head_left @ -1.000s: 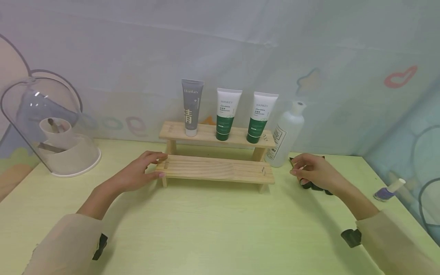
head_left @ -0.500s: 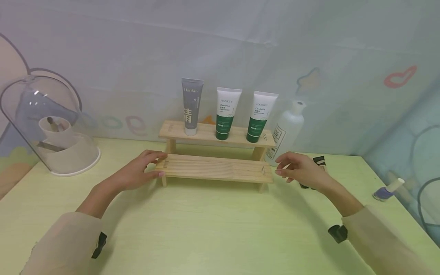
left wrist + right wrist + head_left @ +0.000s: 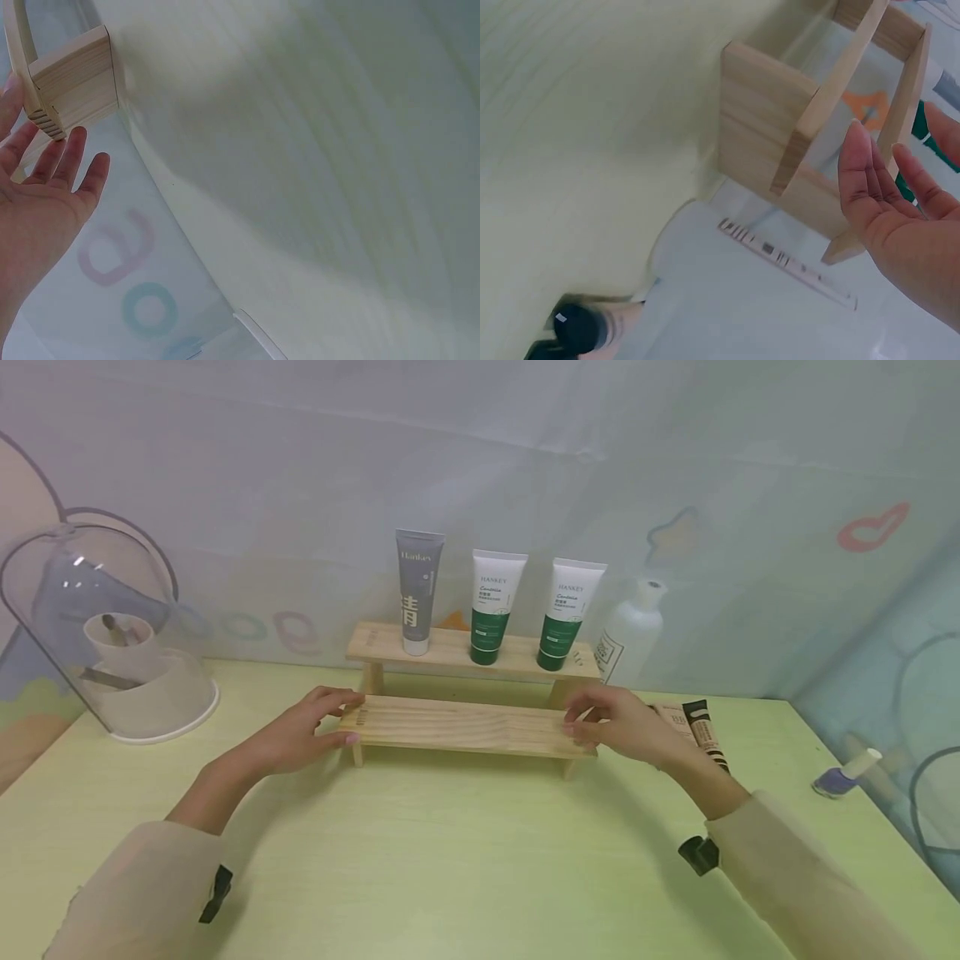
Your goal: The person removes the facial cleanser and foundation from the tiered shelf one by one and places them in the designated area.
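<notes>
A two-tier wooden display stand [image 3: 457, 727] stands on the table. On its upper board are a grey tube [image 3: 420, 589] and two white-and-green tubes [image 3: 491, 610], all upright on their caps. My left hand [image 3: 300, 743] holds the left end of the lower board, thumb at the front edge and forefinger at the back; the left wrist view has its other fingers extended by the wood [image 3: 79, 71]. Over the lower board's right end hovers my right hand [image 3: 626, 727], fingers slightly bent. The right wrist view shows nothing in that hand [image 3: 904, 225], beside the stand [image 3: 765, 112].
A whitish bottle [image 3: 633, 631] stands behind the right hand. Tubes with black ends [image 3: 703, 731] lie to its right, partly hidden by the forearm. Purple nail polish [image 3: 834, 783] lies near the right edge. A clear-domed holder [image 3: 150, 693] stands at the left.
My right hand has moved left from the lying tubes to the right end of the lower board, uncovering more of those tubes. My left hand has stayed in place.
</notes>
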The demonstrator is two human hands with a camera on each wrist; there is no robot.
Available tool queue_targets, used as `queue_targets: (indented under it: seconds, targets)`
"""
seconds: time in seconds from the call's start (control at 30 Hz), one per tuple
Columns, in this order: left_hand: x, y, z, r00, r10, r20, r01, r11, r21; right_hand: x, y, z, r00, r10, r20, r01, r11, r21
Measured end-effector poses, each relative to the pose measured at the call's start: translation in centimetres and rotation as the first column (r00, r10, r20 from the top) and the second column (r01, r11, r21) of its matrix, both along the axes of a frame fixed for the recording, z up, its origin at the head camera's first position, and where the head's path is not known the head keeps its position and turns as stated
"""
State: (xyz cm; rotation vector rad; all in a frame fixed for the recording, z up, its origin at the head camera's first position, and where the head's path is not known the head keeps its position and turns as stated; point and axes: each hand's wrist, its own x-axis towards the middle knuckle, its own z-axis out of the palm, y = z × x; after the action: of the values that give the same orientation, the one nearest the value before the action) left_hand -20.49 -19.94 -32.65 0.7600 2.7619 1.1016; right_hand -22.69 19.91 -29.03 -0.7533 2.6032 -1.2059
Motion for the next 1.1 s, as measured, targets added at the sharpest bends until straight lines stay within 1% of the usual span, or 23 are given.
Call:
queue_targets:
  seconds: [0.17,0.27,0.4,0.5,0.63,0.8,1.1]
  targets:
    - [0.1,0.0,0.0,1.0,-0.003,0.002,0.003,1.0,0.005,-0.3,-1.8,0.5,0.995,0.057,-0.08,-0.056,0.998,0.015]
    - [0.1,0.0,0.0,1.0,-0.005,0.0,0.005,1.0,0.008,-0.4,-2.8,0.8,0.992,0.084,-0.094,-0.081,0.996,0.033]
    - [0.0,0.0,0.0,1.0,-0.004,-0.003,0.004,1.0,0.005,-0.4,-4.1,1.3,0.99,0.101,-0.098,-0.094,0.993,0.073]
    - [0.0,0.0,0.0,1.0,-0.002,0.0,0.002,1.0,0.001,-0.2,-5.1,2.0,0.988,0.109,-0.111,-0.1,0.992,0.08]
    - [0.1,0.0,0.1,1.0,-0.003,0.008,0.003,1.0,0.001,-0.2,-6.4,2.8,0.986,0.123,-0.115,-0.117,0.991,0.058]
    - [0.0,0.0,0.0,1.0,-0.007,0.011,0.007,1.0,0.005,-0.4,-7.8,3.3,0.984,0.134,-0.115,-0.132,0.991,0.025]
    - [0.0,0.0,0.0,1.0,-0.006,0.003,0.006,1.0,0.009,-0.7,-9.9,3.7,0.993,0.099,-0.062,-0.103,0.993,-0.059]
